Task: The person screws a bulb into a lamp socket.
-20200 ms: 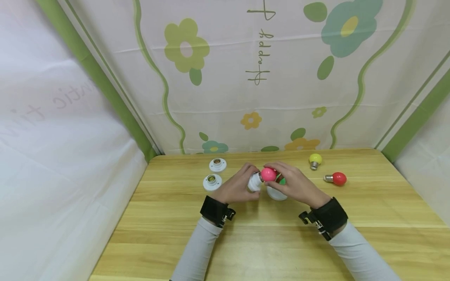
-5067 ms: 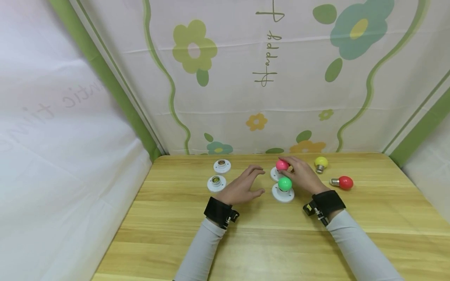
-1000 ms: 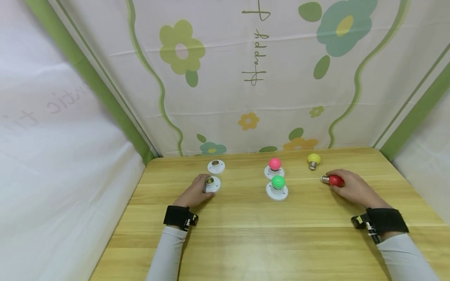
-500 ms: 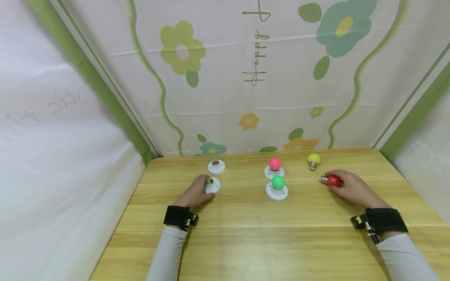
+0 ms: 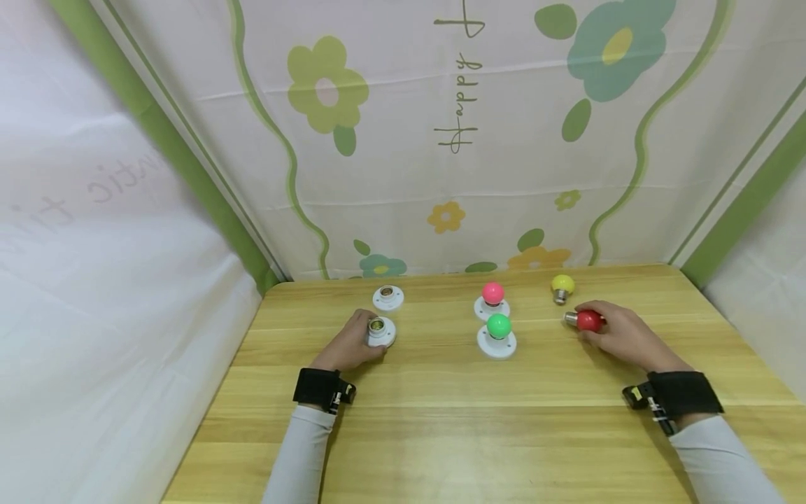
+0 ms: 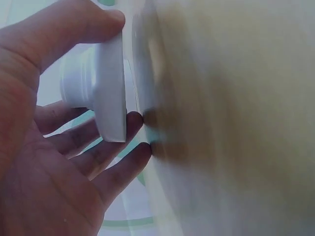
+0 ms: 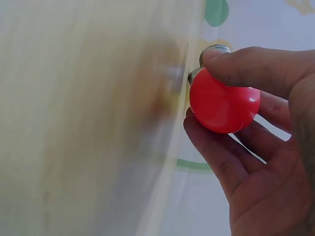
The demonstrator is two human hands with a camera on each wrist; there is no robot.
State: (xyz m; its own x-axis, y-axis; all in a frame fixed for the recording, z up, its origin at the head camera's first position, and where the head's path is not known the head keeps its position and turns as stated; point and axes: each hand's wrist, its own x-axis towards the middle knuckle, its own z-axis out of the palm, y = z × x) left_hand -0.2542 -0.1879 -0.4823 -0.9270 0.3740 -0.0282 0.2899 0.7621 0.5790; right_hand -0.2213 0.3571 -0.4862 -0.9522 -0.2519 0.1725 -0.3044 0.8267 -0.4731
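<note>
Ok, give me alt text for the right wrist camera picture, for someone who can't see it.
A right hand holds a shiny red bulb between thumb and fingers, its metal screw base peeking out above the thumb. To the left runs a blurred wooden table.

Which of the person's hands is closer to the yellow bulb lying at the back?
Right. The right hand sits just in front of the yellow bulb; the left hand is far across the table.
</note>
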